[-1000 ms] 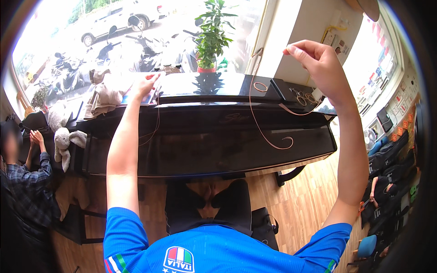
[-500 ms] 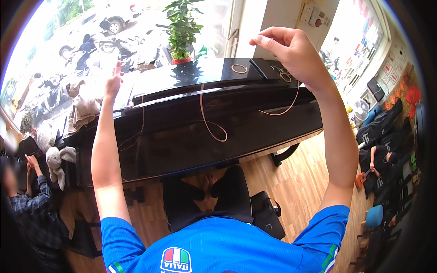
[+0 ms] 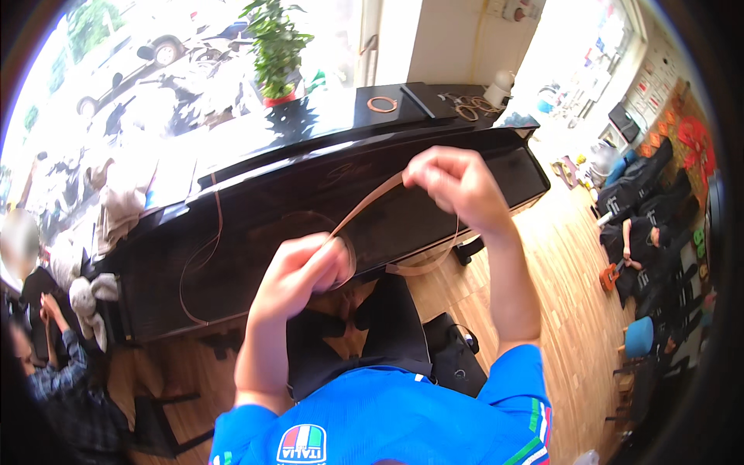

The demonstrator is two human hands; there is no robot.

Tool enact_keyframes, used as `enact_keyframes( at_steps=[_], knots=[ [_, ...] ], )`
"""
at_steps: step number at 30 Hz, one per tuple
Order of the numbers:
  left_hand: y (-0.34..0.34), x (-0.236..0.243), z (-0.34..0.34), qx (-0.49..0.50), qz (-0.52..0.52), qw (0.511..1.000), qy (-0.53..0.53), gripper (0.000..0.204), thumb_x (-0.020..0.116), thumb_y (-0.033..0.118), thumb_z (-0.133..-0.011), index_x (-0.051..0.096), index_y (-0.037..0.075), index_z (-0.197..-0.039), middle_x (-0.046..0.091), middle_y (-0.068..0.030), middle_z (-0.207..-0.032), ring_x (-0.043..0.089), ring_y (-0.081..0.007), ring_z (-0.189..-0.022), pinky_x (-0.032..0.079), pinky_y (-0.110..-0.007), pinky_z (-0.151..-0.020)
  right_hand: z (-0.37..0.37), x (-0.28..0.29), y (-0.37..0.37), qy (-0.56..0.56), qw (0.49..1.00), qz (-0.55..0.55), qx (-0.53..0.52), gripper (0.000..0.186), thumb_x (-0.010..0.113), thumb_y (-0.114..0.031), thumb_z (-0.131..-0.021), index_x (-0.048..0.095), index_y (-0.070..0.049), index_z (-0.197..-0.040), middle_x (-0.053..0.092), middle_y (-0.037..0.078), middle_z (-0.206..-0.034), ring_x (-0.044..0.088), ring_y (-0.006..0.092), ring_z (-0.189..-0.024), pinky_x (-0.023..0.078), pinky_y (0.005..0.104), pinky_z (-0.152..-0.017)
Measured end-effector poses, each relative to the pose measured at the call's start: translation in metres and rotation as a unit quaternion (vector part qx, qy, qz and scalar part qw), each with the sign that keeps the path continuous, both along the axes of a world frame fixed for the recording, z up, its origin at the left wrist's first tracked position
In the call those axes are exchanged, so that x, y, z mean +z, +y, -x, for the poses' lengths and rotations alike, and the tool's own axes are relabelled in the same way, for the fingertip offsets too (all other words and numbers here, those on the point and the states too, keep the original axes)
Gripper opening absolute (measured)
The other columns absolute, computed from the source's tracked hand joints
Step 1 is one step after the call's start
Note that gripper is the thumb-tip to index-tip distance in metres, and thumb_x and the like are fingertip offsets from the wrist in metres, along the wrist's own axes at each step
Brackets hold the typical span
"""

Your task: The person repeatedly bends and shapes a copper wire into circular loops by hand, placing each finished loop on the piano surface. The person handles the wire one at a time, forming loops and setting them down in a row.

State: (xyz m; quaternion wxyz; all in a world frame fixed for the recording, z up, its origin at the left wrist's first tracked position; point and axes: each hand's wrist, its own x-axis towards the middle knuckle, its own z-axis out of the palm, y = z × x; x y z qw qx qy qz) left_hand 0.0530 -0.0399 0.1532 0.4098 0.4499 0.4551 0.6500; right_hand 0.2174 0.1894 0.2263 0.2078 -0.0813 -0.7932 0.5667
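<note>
Head view: from where I stand, the left hand (image 3: 304, 271) and right hand (image 3: 456, 182) each pinch a tan ribbon (image 3: 365, 204) bowed between them before the black piano (image 3: 155, 298); its trailing loops could tangle if the hands pull unevenly.

My two hands, left (image 3: 298, 275) and right (image 3: 459, 182), share one tan strip (image 3: 366, 204) at the center of the frame, before one black piano (image 3: 403, 225). I count one potted plant (image 3: 275, 50) at upper left, one tan ring (image 3: 372, 101) at upper center, one long-eared plush toy (image 3: 87, 304) at left, one black bag (image 3: 453, 353) at lower center, one blue stool (image 3: 639, 337) at right, and at least two other people, one (image 3: 58, 380) at lower left, one (image 3: 639, 240) at right. Loops in the cord tangle (image 3: 467, 112) at upper right are too small to number.
</note>
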Motion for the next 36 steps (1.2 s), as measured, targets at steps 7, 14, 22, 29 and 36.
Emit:
enact_keyframes(
  at_steps=[7, 14, 22, 29, 36],
  knots=[
    [-0.134, -0.097, 0.006, -0.051, -0.015, 0.994, -0.091, 0.028, 0.054, 0.011, -0.092, 0.063, -0.008, -0.073, 0.062, -0.0128, -0.062, 0.054, -0.0165, -0.049, 0.045, -0.03, -0.052, -0.141, -0.187, 0.016, -0.038, 0.95, 0.311, 0.005, 0.019, 0.068, -0.02, -0.094, 0.069, -0.001, -0.089, 0.052, -0.006, -0.061, 0.036, 0.0013, -0.048, 0.024, 0.0207, -0.045],
    [-0.202, -0.102, 0.018, 0.117, 0.131, 0.97, -0.168, 0.036, 0.056, 0.026, -0.1, 0.051, 0.003, -0.074, 0.051, -0.0061, -0.064, 0.046, -0.015, -0.059, 0.037, -0.03, -0.058, -0.201, -0.245, 0.025, 0.045, 0.908, 0.414, -0.033, 0.018, 0.06, -0.013, -0.101, 0.065, 0.001, -0.092, 0.038, -0.007, -0.058, 0.028, 0.0033, -0.048, 0.02, 0.0223, -0.044],
    [-0.218, -0.134, 0.005, 0.038, 0.473, 0.88, -0.017, 0.032, 0.063, 0.032, -0.099, 0.068, 0.002, -0.091, 0.065, -0.0047, -0.076, 0.059, -0.0128, -0.071, 0.045, -0.027, -0.065, -0.168, -0.21, 0.048, -0.018, 0.927, 0.373, 0.018, 0.02, 0.062, -0.018, -0.1, 0.068, -0.001, -0.093, 0.045, -0.006, -0.061, 0.033, 0.0031, -0.05, 0.023, 0.0215, -0.045],
    [-0.122, -0.067, -0.001, 0.2, 0.163, 0.887, 0.383, 0.041, 0.073, 0.016, -0.088, 0.063, -0.003, -0.123, 0.071, -0.0159, -0.102, 0.07, -0.0258, -0.091, 0.056, -0.036, -0.083, -0.014, -0.189, -0.055, -0.159, 0.95, 0.158, 0.219, 0.024, 0.063, -0.024, -0.099, 0.07, -0.002, -0.104, 0.071, 0.001, -0.091, 0.062, 0.0087, -0.084, 0.049, 0.0255, -0.072],
    [-0.036, -0.054, -0.035, 0.163, 0.245, 0.89, 0.348, 0.042, 0.07, 0.016, -0.093, 0.061, 0.002, -0.131, 0.072, -0.0117, -0.079, 0.068, -0.0148, -0.072, 0.053, -0.03, -0.069, 0.036, -0.177, -0.103, -0.071, 0.962, 0.197, 0.178, 0.031, 0.053, -0.029, -0.104, 0.065, -0.002, -0.098, 0.062, 0.001, -0.078, 0.055, 0.0078, -0.073, 0.045, 0.0263, -0.068]
  ],
)
